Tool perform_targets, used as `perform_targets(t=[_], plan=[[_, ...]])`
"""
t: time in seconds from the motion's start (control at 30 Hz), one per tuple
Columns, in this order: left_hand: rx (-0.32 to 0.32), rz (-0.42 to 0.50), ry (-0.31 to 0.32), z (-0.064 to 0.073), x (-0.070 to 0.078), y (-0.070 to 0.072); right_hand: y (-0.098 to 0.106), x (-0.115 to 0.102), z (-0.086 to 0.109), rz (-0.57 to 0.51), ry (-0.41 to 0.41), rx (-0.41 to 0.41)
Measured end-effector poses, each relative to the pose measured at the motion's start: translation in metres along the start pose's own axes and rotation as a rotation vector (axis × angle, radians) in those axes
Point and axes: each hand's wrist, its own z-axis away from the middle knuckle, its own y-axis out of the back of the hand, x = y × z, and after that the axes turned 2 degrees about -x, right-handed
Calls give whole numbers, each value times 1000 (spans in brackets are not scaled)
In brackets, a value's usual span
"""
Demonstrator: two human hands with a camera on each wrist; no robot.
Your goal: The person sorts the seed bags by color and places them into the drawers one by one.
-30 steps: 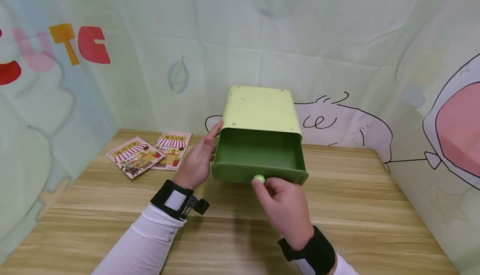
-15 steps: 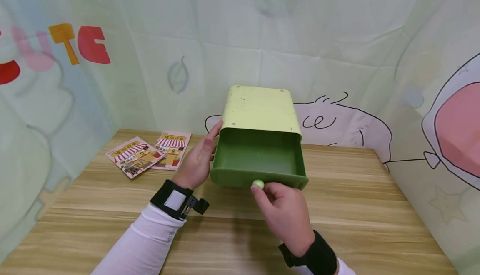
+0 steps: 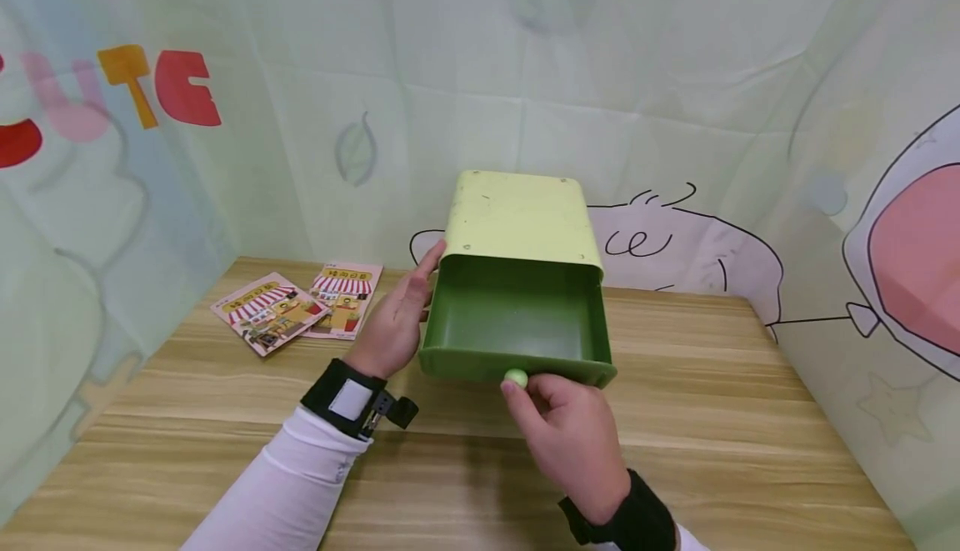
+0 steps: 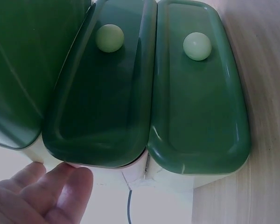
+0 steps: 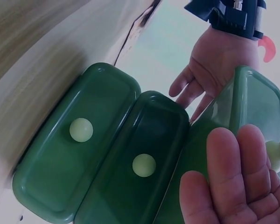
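Note:
A small cabinet with a pale yellow-green shell stands on the table. Its top drawer, dark green, is pulled well out, and nothing shows inside it. Between thumb and index finger my right hand pinches that drawer's round light-green knob; the other fingers are partly extended in the right wrist view. My left hand rests with its fingers against the cabinet's left side. Below, the middle drawer and the bottom drawer are pushed in, each with its own round knob.
Two booklets with striped-awning pictures overlap at the back left of the wooden table. A printed cloth hangs behind and at both sides, close to the cabinet's back.
The top drawer has slid a little farther out toward me, and my right hand has moved with its knob. The left hand and the cabinet shell stay in place.

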Motion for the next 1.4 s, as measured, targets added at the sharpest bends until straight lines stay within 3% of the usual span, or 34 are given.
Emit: perform_targets(t=[0.27, 0.5, 0.6, 0.73, 0.87, 1.0, 1.23, 1.4], plan=[[-13, 14, 30, 2, 1, 1, -1, 1, 3, 1, 21, 8], [-17, 13, 46, 8, -8, 8, -1, 0, 3, -9, 32, 21], [-8, -37, 74, 13, -14, 15, -1, 0, 3, -8, 28, 14], [25, -177, 115, 19, -21, 28, -1, 0, 3, -5, 17, 3], [69, -362, 202, 26, -32, 44, -1, 0, 3, 3, 15, 0], [85, -542, 336, 35, -48, 65, -1, 1, 4, 9, 24, 6], [-47, -705, 553, 59, -77, 100, -1, 2, 4, 16, 29, 15], [-113, -767, 621, 74, -89, 115, -1, 1, 3, 15, 42, 19]])
